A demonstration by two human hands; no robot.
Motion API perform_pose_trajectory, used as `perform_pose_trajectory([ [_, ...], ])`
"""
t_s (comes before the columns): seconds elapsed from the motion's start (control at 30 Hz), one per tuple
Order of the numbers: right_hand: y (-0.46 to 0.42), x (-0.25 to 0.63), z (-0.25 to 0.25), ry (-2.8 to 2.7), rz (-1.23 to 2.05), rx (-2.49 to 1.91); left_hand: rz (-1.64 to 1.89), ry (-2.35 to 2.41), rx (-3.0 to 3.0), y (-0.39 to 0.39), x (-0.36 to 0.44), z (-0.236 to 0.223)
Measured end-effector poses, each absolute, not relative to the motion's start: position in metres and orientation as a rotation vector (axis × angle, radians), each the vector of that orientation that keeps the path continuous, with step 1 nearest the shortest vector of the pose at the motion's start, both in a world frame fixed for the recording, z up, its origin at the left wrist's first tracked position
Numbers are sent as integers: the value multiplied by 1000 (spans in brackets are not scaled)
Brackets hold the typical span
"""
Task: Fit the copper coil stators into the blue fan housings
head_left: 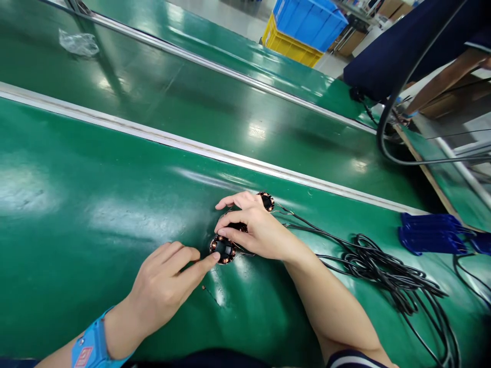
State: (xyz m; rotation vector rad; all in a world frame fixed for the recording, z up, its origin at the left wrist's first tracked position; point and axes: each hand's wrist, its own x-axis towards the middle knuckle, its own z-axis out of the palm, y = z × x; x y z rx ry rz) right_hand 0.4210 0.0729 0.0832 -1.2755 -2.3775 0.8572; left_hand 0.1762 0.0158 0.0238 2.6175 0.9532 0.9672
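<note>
A small round motor stator point(227, 252) with copper coils and a black core sits on the green bench before me. My left hand point(169, 281), wearing a blue wrist strap point(91, 343), touches its lower left edge with an outstretched digit; the other fingers are loosely bent. From the upper right, my right hand point(251, 222) pinches thumb and index finger at its top edge; whether a fine wire lies between them is too small to tell. A second stator point(266, 201) shows behind the right hand, and another dark, coiled part is mostly hidden under its palm.
Black cables point(383, 271) run from the stators to a tangled bundle on the right. Blue plastic parts point(431, 233) lie beyond it. A pale rail point(153, 134) crosses the bench. Farther off are a clear plastic bag point(79, 43), stacked crates point(307, 23) and another person's arm point(441, 89).
</note>
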Motion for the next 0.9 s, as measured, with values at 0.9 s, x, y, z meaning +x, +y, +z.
perform_pose_trajectory([
  [0.9,197,458,377,-1172,686,-844,1063,830,2871,50,182,-24],
])
